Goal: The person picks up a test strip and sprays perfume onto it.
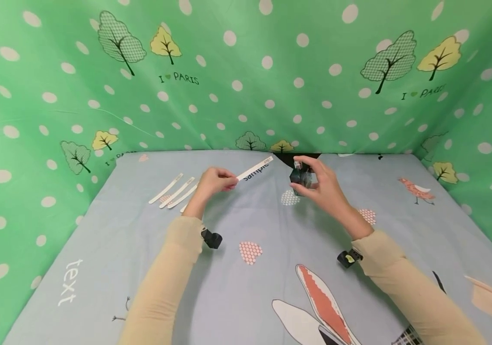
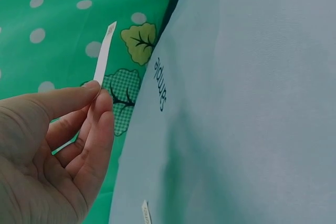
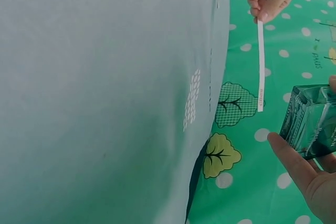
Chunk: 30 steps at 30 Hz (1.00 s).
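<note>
My left hand [image 1: 215, 184] pinches a white perfume test strip [image 1: 254, 168] between thumb and fingertips, near one end. The strip's printed end points right, toward the bottle, with a gap between them. In the left wrist view the strip [image 2: 104, 53] rises from the pinch, slightly bent. A dark green glass perfume bottle [image 1: 300, 178] is gripped by my right hand [image 1: 327, 191], index finger on the spray top and thumb under the base. In the right wrist view the faceted bottle [image 3: 310, 121] is cut off by the frame edge, its top hidden.
Several more white test strips [image 1: 166, 189] lie side by side on the table left of my left hand. The table wears a grey-blue printed cloth [image 1: 237, 220]. Behind it hangs a green dotted curtain [image 1: 246, 103]. A black camera sits on each wrist.
</note>
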Each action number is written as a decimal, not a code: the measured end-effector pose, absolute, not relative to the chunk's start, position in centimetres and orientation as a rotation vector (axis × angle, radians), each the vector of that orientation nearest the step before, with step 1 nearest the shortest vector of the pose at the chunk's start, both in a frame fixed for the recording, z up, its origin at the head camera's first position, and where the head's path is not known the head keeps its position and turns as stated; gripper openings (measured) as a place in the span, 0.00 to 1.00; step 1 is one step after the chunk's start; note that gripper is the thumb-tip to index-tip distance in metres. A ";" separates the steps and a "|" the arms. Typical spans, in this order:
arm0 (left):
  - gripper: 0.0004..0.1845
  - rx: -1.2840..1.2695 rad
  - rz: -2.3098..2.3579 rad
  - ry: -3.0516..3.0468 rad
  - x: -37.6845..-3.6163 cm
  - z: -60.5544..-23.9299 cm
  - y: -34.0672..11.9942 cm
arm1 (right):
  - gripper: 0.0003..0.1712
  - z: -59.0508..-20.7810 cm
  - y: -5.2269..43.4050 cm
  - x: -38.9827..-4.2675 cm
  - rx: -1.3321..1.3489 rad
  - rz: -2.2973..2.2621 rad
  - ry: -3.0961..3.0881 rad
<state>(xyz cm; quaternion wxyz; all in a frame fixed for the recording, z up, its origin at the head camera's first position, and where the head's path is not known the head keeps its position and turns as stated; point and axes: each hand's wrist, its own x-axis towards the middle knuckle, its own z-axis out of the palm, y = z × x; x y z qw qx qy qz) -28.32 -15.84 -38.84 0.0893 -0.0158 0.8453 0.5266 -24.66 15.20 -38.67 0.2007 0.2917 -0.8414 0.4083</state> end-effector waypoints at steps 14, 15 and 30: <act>0.12 -0.098 1.542 2.508 -29.3 -39.5 -15.1 | 0.37 -38.8 15.5 -24.9 0.781 1.166 -2.365; 0.12 -0.105 1.539 2.505 -29.4 -39.6 -15.1 | 0.37 -38.9 15.5 -24.9 0.782 1.163 -2.365; 0.12 -0.163 1.540 2.433 -30.7 -41.9 -14.6 | 0.38 -39.3 16.0 -25.2 0.788 1.154 -2.389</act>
